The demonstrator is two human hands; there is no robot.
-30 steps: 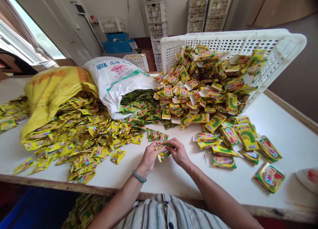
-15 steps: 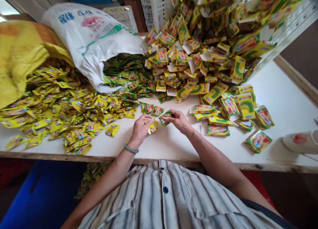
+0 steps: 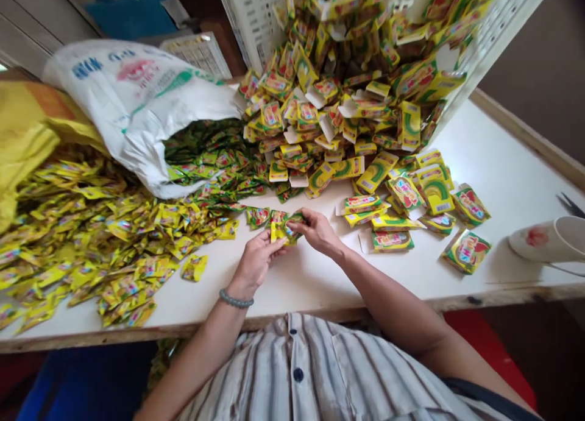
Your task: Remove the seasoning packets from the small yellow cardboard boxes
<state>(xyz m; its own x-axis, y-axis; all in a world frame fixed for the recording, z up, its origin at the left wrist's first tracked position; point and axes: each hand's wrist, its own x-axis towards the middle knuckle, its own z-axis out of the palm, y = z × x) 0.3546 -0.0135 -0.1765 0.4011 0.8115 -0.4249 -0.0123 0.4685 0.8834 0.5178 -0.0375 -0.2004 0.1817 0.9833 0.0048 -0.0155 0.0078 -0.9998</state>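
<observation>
My left hand (image 3: 253, 259) is closed on a small yellow sachet (image 3: 276, 231), gripped between thumb and fingers. Held by the fingertips of my right hand (image 3: 320, 233) is a small green sachet (image 3: 296, 218), which meets the yellow one and partly overlaps it. Just beyond my fingers, more green sachets (image 3: 258, 217) lie on the white table (image 3: 320, 281). A single yellow sachet (image 3: 194, 267) rests to the left of my left hand. On the right are several flat yellow-green boxes (image 3: 393, 240), some with white flaps raised.
Loose yellow sachets (image 3: 114, 238) spread across the left, by a yellow bag (image 3: 22, 141). A white sack (image 3: 137, 104) spills green sachets. Small boxes heap from a white crate (image 3: 251, 25). A paper cup (image 3: 548, 244) and dark pointed tool (image 3: 571, 205) are at right.
My hands have come together, so the green sachet now lies against the yellow one; before, they were slightly apart. The whole view has shifted and tilted a little.
</observation>
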